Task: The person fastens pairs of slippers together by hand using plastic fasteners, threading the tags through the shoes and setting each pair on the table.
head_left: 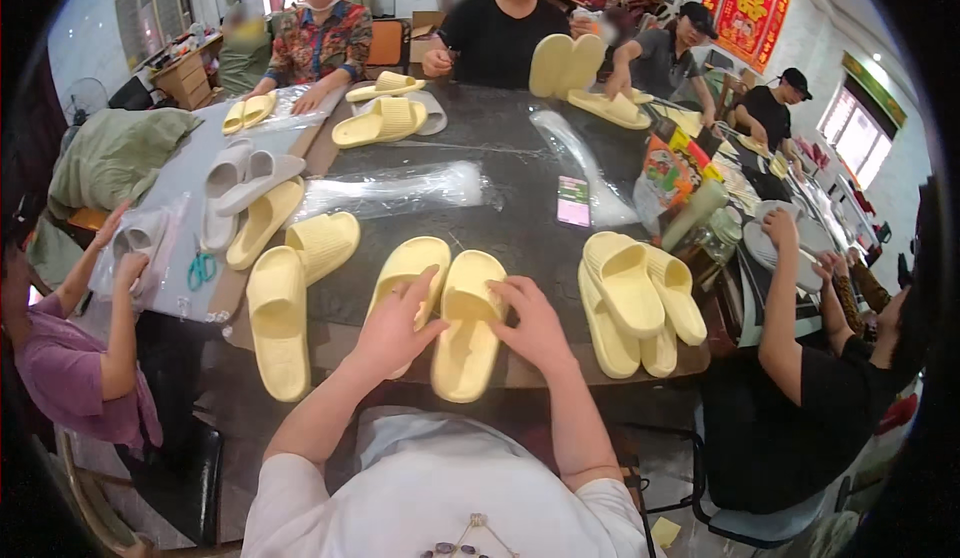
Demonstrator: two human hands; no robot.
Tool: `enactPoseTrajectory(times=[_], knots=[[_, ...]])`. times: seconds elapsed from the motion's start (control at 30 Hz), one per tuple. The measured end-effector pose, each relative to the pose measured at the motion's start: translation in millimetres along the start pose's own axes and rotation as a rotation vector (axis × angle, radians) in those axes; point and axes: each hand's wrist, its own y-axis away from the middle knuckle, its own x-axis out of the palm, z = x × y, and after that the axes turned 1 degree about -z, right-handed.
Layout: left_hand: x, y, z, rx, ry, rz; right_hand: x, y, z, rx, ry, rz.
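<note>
Two yellow slippers (pixel 467 336), toes pointing away, long axes near-to-far, spread hands (pixel 536 326) touching them.

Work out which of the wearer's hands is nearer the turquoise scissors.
Left: the left hand, over a yellow slide sandal, is right of the scissors; the right hand lies farther right.

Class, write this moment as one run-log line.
left hand: at left yellow slipper; right hand: at adjacent yellow slipper; ahead: phone, clear plastic bag

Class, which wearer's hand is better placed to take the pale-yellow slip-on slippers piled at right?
Probably the right hand: it is nearer those slippers; the left hand lies farther away.
</note>
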Motion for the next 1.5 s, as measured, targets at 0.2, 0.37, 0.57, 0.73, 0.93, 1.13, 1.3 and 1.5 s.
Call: enactPoseTrajectory(times=[0.2, 0.37, 0.57, 0.73, 0.93, 1.13, 1.3, 1.5], knots=[[-10.7, -6.0, 24.0, 0.01, -0.476, -0.25, -19.0, -19.4, -6.5, 0.028, -0.049, 0.11], [1.4, -31.5, 35.2, -0.023, -0.372, -0.092, -2.2, -78.3, -7.0, 0.083, 0.03, 0.018], [1.7, -32.9, 4.0, -0.026, -0.575, 0.022, 53.0, -131.9, -10.7, 0.255, 0.377, 0.184], [-16.3, -58.2, 3.8, -0.101, -0.543, 0.169, 67.4, -137.2, -24.0, 0.237, 0.355, 0.053], [25.5, -141.7, 36.0, -0.025, -0.419, -0.003, 74.9, -134.5, -46.8, 0.164, -0.199, -0.289], [77.3, -162.0, 71.3, -0.394, 0.649, 0.012, 72.7, -133.6, -53.6, 0.289, -0.529, -0.313], [64.0, -153.7, 77.3, -0.276, 0.799, -0.173, 69.6, -126.0, -44.5, 0.238, -0.361, -0.289], [62.4, -148.6, 62.4, -0.249, 0.806, -0.149, 66.4, -122.6, -42.5, 0.279, -0.329, -0.321]])
